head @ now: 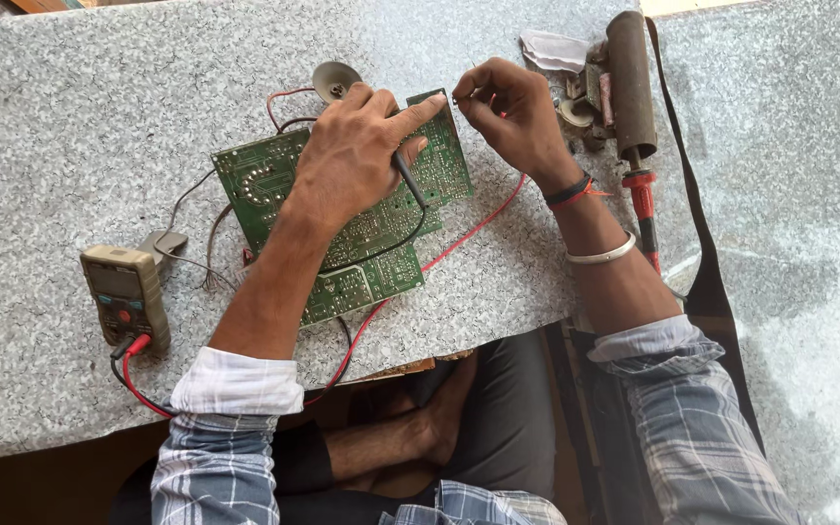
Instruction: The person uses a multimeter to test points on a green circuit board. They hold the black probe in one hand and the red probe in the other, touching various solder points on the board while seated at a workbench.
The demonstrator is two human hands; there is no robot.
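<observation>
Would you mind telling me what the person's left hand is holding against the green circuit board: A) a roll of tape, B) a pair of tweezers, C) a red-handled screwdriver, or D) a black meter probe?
D: the left hand grips a black probe over the green circuit board, its black lead running back towards the multimeter on the table.

Only screen here is the little grey rectangular display on the tan handheld multimeter (124, 295), sitting well off to the left of the left hand (357, 146) and its fingers, near the table's front edge. It's dark-framed and too small to read. No packages, labels or signs visible.
</observation>
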